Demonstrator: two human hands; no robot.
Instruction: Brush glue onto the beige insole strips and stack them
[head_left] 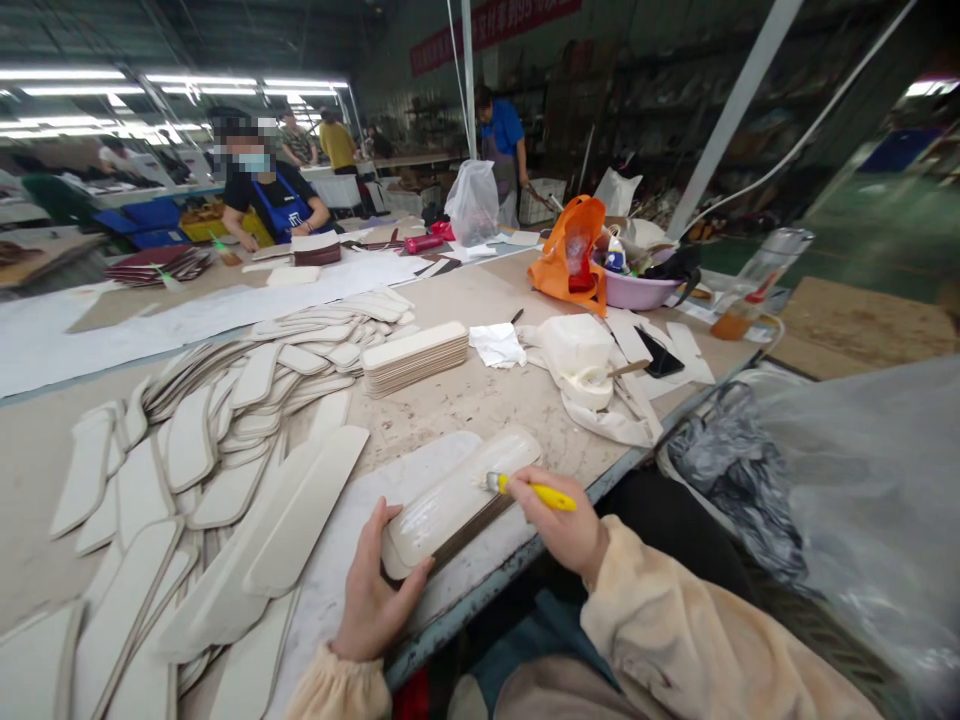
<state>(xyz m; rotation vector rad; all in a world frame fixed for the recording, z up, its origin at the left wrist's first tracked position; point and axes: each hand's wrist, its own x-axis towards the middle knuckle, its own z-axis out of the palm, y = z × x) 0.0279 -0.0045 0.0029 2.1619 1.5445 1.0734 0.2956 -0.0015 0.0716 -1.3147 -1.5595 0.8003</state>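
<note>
My right hand [561, 528] grips a brush [553, 497], left hand [377, 592] clasps the near stack [456, 500]: top mostly wet, lower faces hidden.

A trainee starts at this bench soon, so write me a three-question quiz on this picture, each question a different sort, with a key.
1. Which hand holds the yellow-handled brush?
2. True or false: the left hand is lifting the black phone.
3. Fill in the blank: the bag beside the purple basin is coloured ____.

Key:
1. The right hand.
2. False; it steadies one end of the stack of pale panels under the brush.
3. Orange.
</note>
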